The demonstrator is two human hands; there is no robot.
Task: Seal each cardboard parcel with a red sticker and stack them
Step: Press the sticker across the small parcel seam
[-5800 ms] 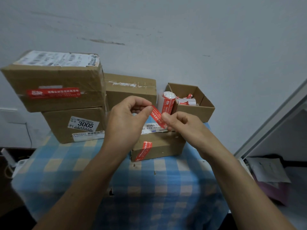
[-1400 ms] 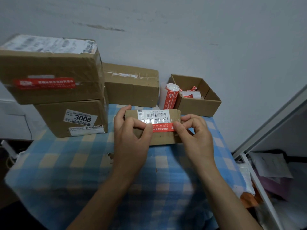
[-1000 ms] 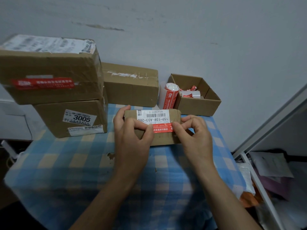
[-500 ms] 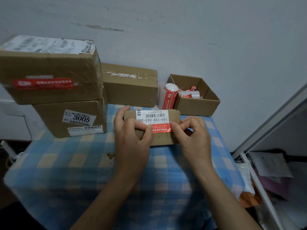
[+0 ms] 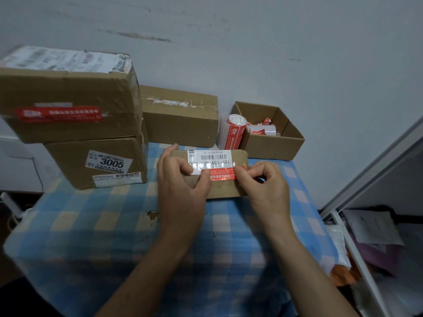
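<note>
While hands (image 5: 180, 181) (image 5: 269, 186) grip the parcel (image 5: 225, 189), the open box (image 5: 271, 146) holds sticker scraps (image 5: 261, 130).

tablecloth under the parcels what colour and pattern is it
The tablecloth is a blue, white and pale yellow check, seen in the head view.

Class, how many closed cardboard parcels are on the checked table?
4: at the left, the top parcel stacked on the 3005 parcel; the back parcel in the middle; the small parcel between the left hand and right hand. Others may be hidden behind.
</note>
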